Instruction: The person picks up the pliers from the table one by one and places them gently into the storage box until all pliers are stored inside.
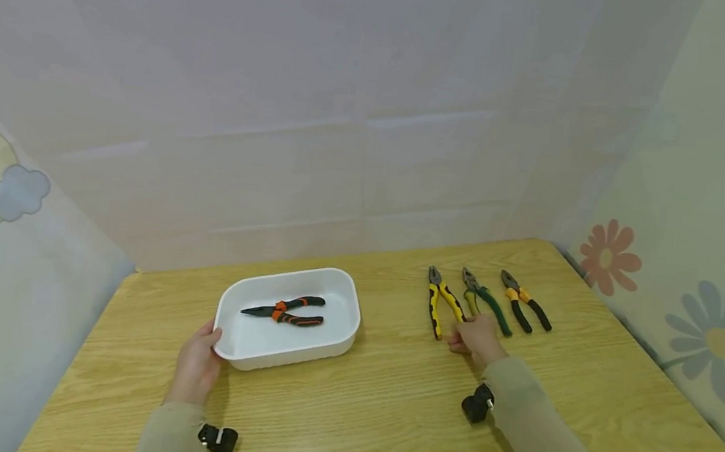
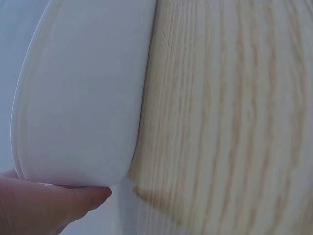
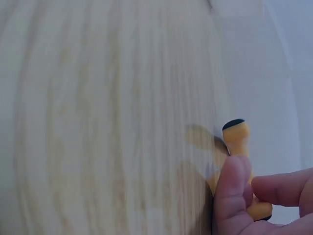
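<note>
My left hand (image 1: 197,363) grips the left end of a white plastic tray (image 1: 257,342), thumb at the rim. Inside the tray lie long-nose pliers (image 1: 280,312) with black and orange handles, nose toward the left. At the right, my right hand (image 1: 478,338) pinches one handle of the yellow-and-black combination pliers (image 1: 434,311), whose handles are spread and whose head points away from me. In the right wrist view, thumb and finger close around the yellow handle (image 3: 237,137). Green-handled pliers (image 1: 493,306) lie just beyond that hand, one handle partly hidden by it.
Farther right lie pliers with orange-and-black handles (image 1: 513,293). Everything rests on a wood-grain table (image 1: 342,415). A pale cloth wall (image 1: 371,146) rises behind the table's back edge, and patterned side walls stand left and right.
</note>
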A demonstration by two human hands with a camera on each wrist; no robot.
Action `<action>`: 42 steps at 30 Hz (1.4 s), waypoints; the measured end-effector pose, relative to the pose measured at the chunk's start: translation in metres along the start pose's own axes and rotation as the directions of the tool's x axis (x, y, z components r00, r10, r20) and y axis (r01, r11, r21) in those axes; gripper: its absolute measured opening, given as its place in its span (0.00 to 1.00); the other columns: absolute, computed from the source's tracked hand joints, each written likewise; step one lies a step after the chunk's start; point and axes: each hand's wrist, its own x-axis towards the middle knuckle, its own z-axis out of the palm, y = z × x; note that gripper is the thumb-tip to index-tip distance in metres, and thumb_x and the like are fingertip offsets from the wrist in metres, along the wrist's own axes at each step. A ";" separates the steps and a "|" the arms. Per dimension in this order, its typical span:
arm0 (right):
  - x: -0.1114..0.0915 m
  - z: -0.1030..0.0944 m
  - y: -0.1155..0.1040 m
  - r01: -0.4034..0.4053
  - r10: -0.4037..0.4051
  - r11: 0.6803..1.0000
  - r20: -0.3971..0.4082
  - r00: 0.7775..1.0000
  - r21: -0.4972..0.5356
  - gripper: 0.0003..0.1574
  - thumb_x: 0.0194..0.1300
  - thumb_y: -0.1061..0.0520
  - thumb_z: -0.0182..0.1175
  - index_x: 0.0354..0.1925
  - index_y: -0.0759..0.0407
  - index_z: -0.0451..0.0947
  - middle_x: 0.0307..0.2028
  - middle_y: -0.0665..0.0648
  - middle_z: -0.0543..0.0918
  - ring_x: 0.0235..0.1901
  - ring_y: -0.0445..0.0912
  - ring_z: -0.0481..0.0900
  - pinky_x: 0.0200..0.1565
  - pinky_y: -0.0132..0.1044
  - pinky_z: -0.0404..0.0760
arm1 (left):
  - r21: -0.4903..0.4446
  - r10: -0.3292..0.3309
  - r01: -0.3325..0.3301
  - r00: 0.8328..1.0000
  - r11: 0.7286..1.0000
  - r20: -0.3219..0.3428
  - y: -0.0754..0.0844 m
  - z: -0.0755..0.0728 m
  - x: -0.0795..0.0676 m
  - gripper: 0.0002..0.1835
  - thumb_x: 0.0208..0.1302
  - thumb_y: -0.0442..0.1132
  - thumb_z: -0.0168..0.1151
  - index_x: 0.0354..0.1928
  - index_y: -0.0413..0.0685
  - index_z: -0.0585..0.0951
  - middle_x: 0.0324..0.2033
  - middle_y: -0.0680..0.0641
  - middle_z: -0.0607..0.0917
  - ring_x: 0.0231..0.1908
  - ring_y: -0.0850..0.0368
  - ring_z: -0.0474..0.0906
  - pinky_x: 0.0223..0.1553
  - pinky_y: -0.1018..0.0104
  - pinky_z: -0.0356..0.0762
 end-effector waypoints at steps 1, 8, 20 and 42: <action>-0.002 0.000 -0.001 -0.006 0.006 1.000 0.001 1.000 0.013 0.22 0.67 0.71 0.47 0.56 0.85 0.61 0.31 0.66 0.78 0.20 0.43 0.81 0.25 0.33 0.85 | 0.000 0.002 -0.002 1.000 1.000 0.002 0.000 0.000 0.000 0.28 0.77 0.30 0.28 0.73 0.31 0.39 0.74 0.38 0.38 0.73 0.49 0.35 0.73 0.62 0.41; -0.012 -0.002 -0.011 -0.077 0.060 0.977 0.094 0.994 0.199 0.31 0.76 0.64 0.41 0.68 0.82 0.48 0.40 0.72 0.80 0.29 0.45 0.85 0.37 0.36 0.86 | -0.007 0.001 -0.001 1.000 1.000 -0.006 0.000 0.000 -0.001 0.27 0.77 0.30 0.28 0.73 0.32 0.40 0.74 0.39 0.39 0.73 0.50 0.35 0.72 0.63 0.41; -0.013 -0.007 -0.003 -0.186 0.030 0.871 0.329 0.944 0.455 0.38 0.77 0.63 0.30 0.72 0.70 0.21 0.69 0.80 0.49 0.62 0.62 0.68 0.66 0.52 0.63 | -0.011 -0.011 0.011 1.000 1.000 -0.010 0.001 0.000 -0.001 0.27 0.77 0.30 0.28 0.74 0.33 0.40 0.75 0.40 0.39 0.73 0.50 0.37 0.73 0.62 0.42; -0.007 -0.010 0.009 -0.272 -0.097 0.692 0.459 0.883 0.669 0.35 0.80 0.58 0.27 0.73 0.70 0.25 0.73 0.72 0.36 0.72 0.59 0.44 0.70 0.49 0.52 | -0.025 -0.006 0.005 1.000 1.000 -0.007 0.002 0.001 -0.001 0.28 0.77 0.30 0.28 0.74 0.33 0.39 0.75 0.39 0.38 0.73 0.50 0.35 0.72 0.63 0.41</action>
